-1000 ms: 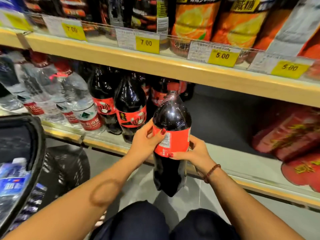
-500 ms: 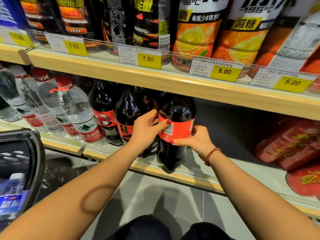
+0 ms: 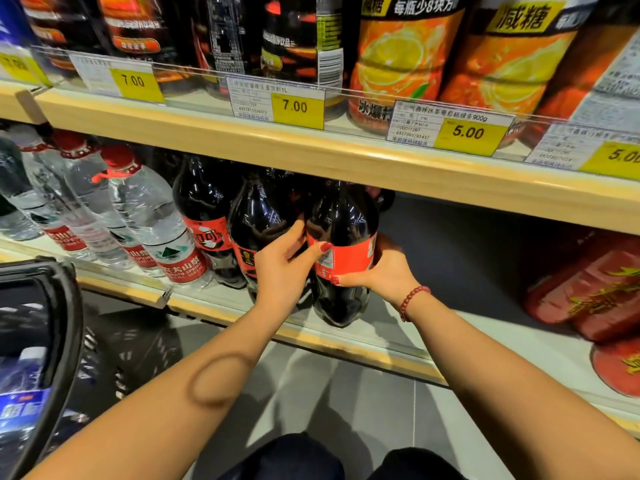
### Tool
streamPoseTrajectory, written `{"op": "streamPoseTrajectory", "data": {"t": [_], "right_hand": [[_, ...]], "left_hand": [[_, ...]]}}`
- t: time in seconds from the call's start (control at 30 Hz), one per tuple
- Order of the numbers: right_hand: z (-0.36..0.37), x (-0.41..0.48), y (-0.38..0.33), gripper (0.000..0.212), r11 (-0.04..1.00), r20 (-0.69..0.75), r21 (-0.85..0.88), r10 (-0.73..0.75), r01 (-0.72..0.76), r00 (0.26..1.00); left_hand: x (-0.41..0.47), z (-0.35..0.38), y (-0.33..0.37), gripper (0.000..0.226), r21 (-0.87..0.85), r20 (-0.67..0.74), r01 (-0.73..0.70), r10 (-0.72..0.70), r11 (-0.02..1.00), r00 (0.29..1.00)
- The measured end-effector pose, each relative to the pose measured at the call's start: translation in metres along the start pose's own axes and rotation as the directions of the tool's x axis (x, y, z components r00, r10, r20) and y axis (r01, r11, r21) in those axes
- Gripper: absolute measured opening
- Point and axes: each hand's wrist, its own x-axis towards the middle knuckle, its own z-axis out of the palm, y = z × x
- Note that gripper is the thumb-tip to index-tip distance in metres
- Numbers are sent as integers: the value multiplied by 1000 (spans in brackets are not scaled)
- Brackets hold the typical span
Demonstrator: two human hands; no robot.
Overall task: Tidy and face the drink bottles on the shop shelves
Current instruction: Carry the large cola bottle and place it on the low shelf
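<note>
Red label: I am turning it forward on the cola bottle (image 3: 341,251); the barcode edge is showing at the 9 o'clock side of the band, so I judge the facing unfinished.
Bottle place: it is sitting on the lower shelf (image 3: 398,336) near the front lip, just beside a second dark bottle (image 3: 263,220) at its 9 o'clock.
Left hand: my left hand (image 3: 282,268) is wrapping the bottle's 9 o'clock side, thumb pressing on the label, fingers curling behind.
Right hand: my right hand (image 3: 388,273) is cupping the 3 o'clock side, fingers closing around the band (both hands are gripping this one bottle).
Twist: I am thinking a slow rotation about the upright axis is best, base staying down so nothing tips.
Neighbours: I am watching the gap at 9 o'clock; my left knuckles are touching or nearly touching the next bottle, and I cannot tell which.
Headroom: the cap is hiding behind the upper shelf (image 3: 311,157) at 12 o'clock, so lifting looks risky.
Row line: I am aiming to level it with the water bottles (image 3: 156,220) further toward 9 o'clock.
Empty bay: dark space at 3 o'clock is giving my right wrist room.
</note>
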Motion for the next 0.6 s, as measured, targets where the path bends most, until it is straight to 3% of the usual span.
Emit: {"op": "streamPoseTrajectory", "data": {"t": [0.17,0.37,0.6], "right_hand": [[5,0,15,76,1000,33,-23,16,-15,999],[-4,-2,17,52,994,84,-107,33,-24,996],[3,-6,22,46,999,-6,-50,-10,10,1000]], "left_hand": [[-7,0,-18,58,42,-86,-24,28,999,996],[-9,10,-25,56,-49,-144,-32,24,998,989],[-11,15,-20,50,-28,-165,-68,63,997,984]]}}
